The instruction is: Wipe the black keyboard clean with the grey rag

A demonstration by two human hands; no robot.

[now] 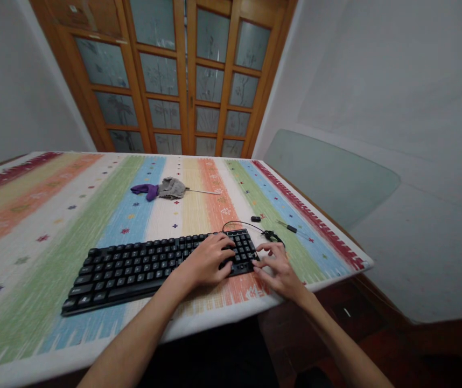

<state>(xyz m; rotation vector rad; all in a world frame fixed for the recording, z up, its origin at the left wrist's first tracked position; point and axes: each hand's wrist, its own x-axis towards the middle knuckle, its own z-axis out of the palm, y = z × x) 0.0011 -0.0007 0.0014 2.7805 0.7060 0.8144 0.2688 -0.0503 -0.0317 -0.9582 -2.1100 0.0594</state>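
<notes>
A black keyboard [134,267] lies on a striped, many-coloured tablecloth [53,215] near the table's front edge. My left hand [209,261] rests on the keyboard's right part, fingers curled over the keys by the number pad. My right hand [279,269] touches the keyboard's right end with its fingertips, fingers spread. The keyboard's black cable [241,223] loops away behind the hands toward a small black bundle [272,235].
A grey and purple cloth [162,189] with a thin stick lies mid-table. A small black piece [256,219] and a thin tool [291,228] lie near the right edge. Wooden glass-paned doors [182,75] stand behind. The table's right edge drops to a dark floor.
</notes>
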